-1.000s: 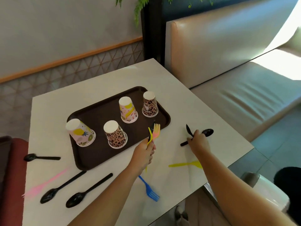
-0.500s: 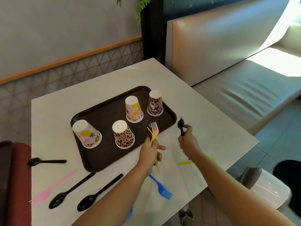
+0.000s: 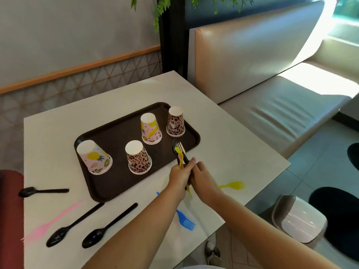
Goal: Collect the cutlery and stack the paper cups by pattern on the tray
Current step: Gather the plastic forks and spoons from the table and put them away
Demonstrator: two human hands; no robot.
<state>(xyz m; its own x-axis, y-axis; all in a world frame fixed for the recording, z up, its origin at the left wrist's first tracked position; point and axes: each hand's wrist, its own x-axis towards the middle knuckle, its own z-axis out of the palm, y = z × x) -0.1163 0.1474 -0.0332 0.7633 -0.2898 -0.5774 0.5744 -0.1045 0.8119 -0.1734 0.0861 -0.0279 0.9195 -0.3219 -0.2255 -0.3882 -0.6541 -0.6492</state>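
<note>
My left hand (image 3: 179,176) grips a bundle of cutlery (image 3: 179,153) upright at the tray's near right edge: yellow and pink forks and black pieces. My right hand (image 3: 204,178) presses against the left one and holds the black pieces in the same bundle. On the brown tray (image 3: 116,131) stand upside down two fruit-pattern cups (image 3: 94,157) (image 3: 150,128) and two leopard-pattern cups (image 3: 138,157) (image 3: 175,121), all apart. Loose on the table lie a yellow fork (image 3: 233,185), a blue fork (image 3: 184,219), a pink fork (image 3: 50,223) and three black spoons (image 3: 41,191) (image 3: 74,225) (image 3: 108,225).
The white table (image 3: 233,152) ends close on the right and near side. A beige bench seat (image 3: 272,105) runs beyond it, a small bin (image 3: 299,218) stands on the floor at the right, and a red seat (image 3: 9,210) sits at the left.
My right hand lifted black cutlery off the table's right side and carried it left to the bundle in my left hand. The two hands now touch.
</note>
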